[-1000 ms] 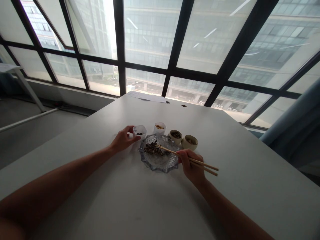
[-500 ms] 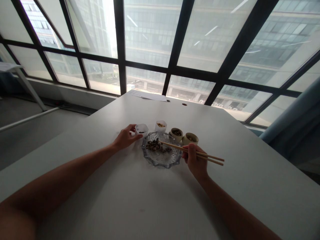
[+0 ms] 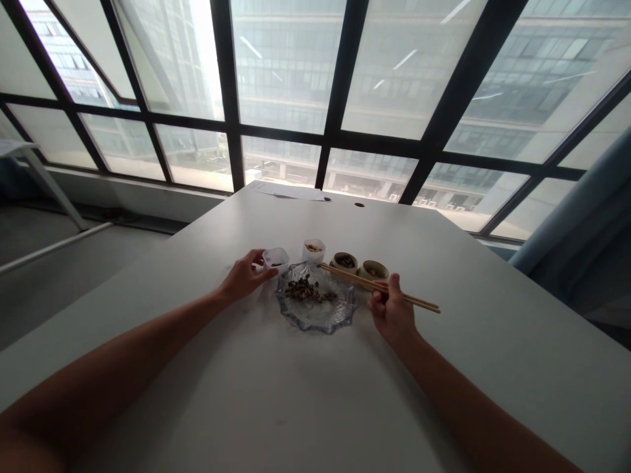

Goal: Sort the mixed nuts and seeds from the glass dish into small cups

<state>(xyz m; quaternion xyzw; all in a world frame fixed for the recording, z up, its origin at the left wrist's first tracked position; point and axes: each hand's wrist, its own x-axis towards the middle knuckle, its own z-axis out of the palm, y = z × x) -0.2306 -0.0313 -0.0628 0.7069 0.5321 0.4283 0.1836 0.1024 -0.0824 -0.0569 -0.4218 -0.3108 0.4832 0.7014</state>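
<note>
A scalloped glass plate (image 3: 320, 317) on the grey table holds a pile of dark seeds (image 3: 304, 290). My right hand (image 3: 392, 315) is closed on a pair of wooden chopsticks (image 3: 367, 282), whose tips hover above the plate's far right edge, near the bowls. My left hand (image 3: 242, 277) rests at the plate's left, fingers curled around a small white cup (image 3: 276, 257) with a few dark bits inside. Behind the plate stand a second white cup (image 3: 314, 249) with pale pieces and two round beige bowls (image 3: 344, 261) (image 3: 373, 270).
The grey table (image 3: 296, 394) reaches a wall of black-framed windows. Sheets of paper (image 3: 286, 190) lie at its far edge beside two small holes. A white desk leg (image 3: 49, 190) stands at left on the floor, and a blue curtain (image 3: 582, 230) hangs at right.
My right hand has lifted the chopstick tips off the seed pile and swung them back and right, toward the bowls. My left hand stays on the white cup.
</note>
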